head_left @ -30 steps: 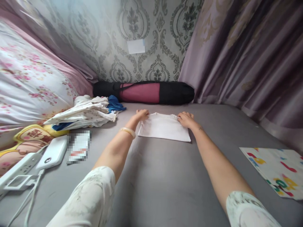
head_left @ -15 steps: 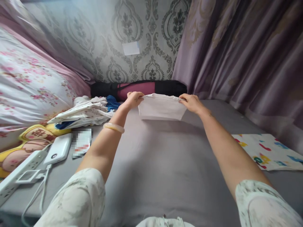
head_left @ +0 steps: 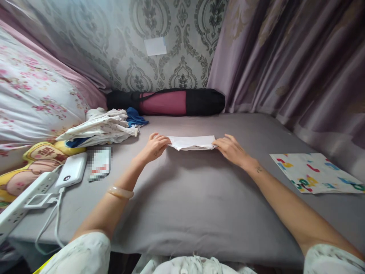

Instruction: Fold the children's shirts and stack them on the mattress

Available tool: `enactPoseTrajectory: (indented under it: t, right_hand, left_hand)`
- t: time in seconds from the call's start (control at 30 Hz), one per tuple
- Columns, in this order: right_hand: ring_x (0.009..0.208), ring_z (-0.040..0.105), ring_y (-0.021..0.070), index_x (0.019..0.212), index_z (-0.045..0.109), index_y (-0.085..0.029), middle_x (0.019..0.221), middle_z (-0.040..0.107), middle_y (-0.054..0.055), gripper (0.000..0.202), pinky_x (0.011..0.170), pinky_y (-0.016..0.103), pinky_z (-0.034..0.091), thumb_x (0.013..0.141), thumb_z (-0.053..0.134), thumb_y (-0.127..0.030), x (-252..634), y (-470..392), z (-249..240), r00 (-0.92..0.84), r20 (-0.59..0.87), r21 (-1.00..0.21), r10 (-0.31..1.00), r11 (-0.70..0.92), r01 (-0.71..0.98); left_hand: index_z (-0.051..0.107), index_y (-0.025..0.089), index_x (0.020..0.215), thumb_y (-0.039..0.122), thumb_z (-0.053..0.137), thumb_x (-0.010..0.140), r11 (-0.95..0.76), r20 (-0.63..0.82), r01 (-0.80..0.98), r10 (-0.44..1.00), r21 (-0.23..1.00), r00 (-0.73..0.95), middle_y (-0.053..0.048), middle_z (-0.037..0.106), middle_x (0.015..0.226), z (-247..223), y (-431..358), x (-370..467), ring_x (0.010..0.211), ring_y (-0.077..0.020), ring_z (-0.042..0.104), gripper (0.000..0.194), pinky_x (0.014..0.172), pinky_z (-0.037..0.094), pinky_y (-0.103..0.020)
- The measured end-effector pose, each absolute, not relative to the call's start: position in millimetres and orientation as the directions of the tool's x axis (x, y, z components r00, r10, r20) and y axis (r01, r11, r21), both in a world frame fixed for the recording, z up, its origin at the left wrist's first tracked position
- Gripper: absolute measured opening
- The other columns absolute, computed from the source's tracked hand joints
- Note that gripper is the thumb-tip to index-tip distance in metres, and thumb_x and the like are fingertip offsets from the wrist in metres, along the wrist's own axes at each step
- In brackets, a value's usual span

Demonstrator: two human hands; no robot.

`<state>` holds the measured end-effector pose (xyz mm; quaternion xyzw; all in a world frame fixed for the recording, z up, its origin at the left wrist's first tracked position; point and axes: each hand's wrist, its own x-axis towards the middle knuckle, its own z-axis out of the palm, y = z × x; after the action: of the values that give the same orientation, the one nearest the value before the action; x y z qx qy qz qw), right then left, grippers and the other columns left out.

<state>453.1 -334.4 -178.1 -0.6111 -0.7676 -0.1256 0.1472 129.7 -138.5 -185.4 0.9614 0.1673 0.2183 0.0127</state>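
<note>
White, folded strip of thin fabric [head_left: 192, 142] spans the gap between the bare left hand [head_left: 157, 147] and the bare right hand [head_left: 231, 150], over the middle of the smooth grey bedsheet [head_left: 199, 201] (whether its underside touches, I cannot tell). The left fingers are clamped on 1 end, the right on the opposite end; gripping the 2 ends probably keeps the layers straight and level. Well to the right, a flat white cloth with multicoloured prints [head_left: 319, 172] lies apart, seemingly out of the way.
</note>
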Motion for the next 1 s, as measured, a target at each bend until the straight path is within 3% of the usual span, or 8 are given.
enactPoseTrajectory:
  t: [0.13,0.27,0.43,0.53,0.67,0.77,0.87,1.0]
  right_hand:
    - [0.102,0.061,0.0212,0.108,0.063,-0.019,0.106,0.069,0.008,0.033,0.105,0.043,0.034,0.093,0.037,-0.007,441,-351,-192,-0.227,0.304,0.004,0.925,0.237,0.972]
    - [0.103,0.059,0.0227,0.111,0.063,-0.020,0.112,0.066,0.009,0.033,0.090,0.037,0.044,0.091,0.040,-0.008,433,-360,-200,-0.201,0.221,-0.060,0.954,0.219,0.974]
    - [0.108,0.058,0.0228,0.117,0.062,-0.022,0.122,0.062,0.010,0.042,0.090,0.036,0.044,0.088,0.036,-0.005,433,-368,-203,-0.188,0.153,-0.096,0.970,0.204,0.974]
    - [0.110,0.058,0.0216,0.119,0.062,-0.022,0.125,0.061,0.009,0.048,0.091,0.034,0.044,0.083,0.038,-0.002,433,-369,-197,-0.178,0.097,-0.122,0.979,0.189,0.974]
    - [0.106,0.061,0.0226,0.111,0.068,-0.018,0.117,0.067,0.009,0.039,0.092,0.035,0.044,0.085,0.040,-0.009,423,-350,-183,-0.063,0.077,-0.168,0.995,0.075,0.983]
    - [0.119,0.056,0.0227,0.123,0.062,-0.015,0.130,0.062,0.011,0.044,0.102,0.037,0.038,0.088,0.035,-0.011,407,-318,-182,0.014,0.150,-0.189,0.989,0.015,0.982]
    - [0.139,0.037,0.0245,0.140,0.048,-0.012,0.148,0.045,0.012,0.050,0.115,0.044,0.024,0.094,0.030,-0.019,388,-283,-194,0.044,0.121,-0.173,0.992,-0.023,0.985]
    - [0.146,0.020,0.0260,0.149,0.035,-0.011,0.156,0.031,0.010,0.056,0.118,0.052,0.012,0.096,0.026,-0.026,372,-257,-213,0.090,0.057,-0.157,0.994,-0.080,0.984]
  left_hand:
    - [0.062,0.024,0.108,0.018,0.037,0.095,-0.946,0.341,0.305,0.324,0.108,0.883,-0.005,0.069,0.114,-202,-154,122,0.109,-0.0178,0.060,0.029,0.110,0.023,-0.043]
    - [0.061,0.024,0.108,0.014,0.036,0.091,-0.940,0.271,0.311,0.338,0.139,0.901,-0.005,0.068,0.116,-210,-161,121,0.110,-0.0183,0.060,0.031,0.110,0.024,-0.045]
    - [0.060,0.025,0.110,0.010,0.040,0.083,-0.933,0.192,0.315,0.345,0.173,0.919,-0.005,0.066,0.120,-206,-171,114,0.115,-0.0193,0.058,0.037,0.112,0.023,-0.047]
    - [0.060,0.025,0.110,0.016,0.047,0.079,-0.921,0.140,0.323,0.356,0.217,0.924,-0.004,0.064,0.122,-201,-175,112,0.116,-0.0213,0.058,0.035,0.111,0.025,-0.049]
    - [0.064,0.022,0.100,0.029,0.041,0.092,-0.866,0.189,0.413,0.472,0.281,0.861,-0.005,0.069,0.110,-193,-174,133,0.103,-0.0204,0.063,0.025,0.102,0.039,-0.041]
    - [0.062,0.020,0.108,0.028,0.039,0.095,-0.799,0.258,0.532,0.597,0.280,0.760,-0.008,0.068,0.115,-189,-174,169,0.107,-0.0221,0.062,0.027,0.097,0.043,-0.038]
    - [0.058,0.017,0.118,0.019,0.039,0.093,-0.757,0.215,0.611,0.653,0.234,0.726,-0.012,0.063,0.125,-191,-178,210,0.118,-0.0238,0.057,0.032,0.101,0.042,-0.039]
    - [0.053,0.016,0.127,0.020,0.035,0.096,-0.718,0.153,0.670,0.695,0.190,0.702,-0.013,0.051,0.143,-210,-184,245,0.139,-0.0268,0.038,0.036,0.113,0.028,-0.048]
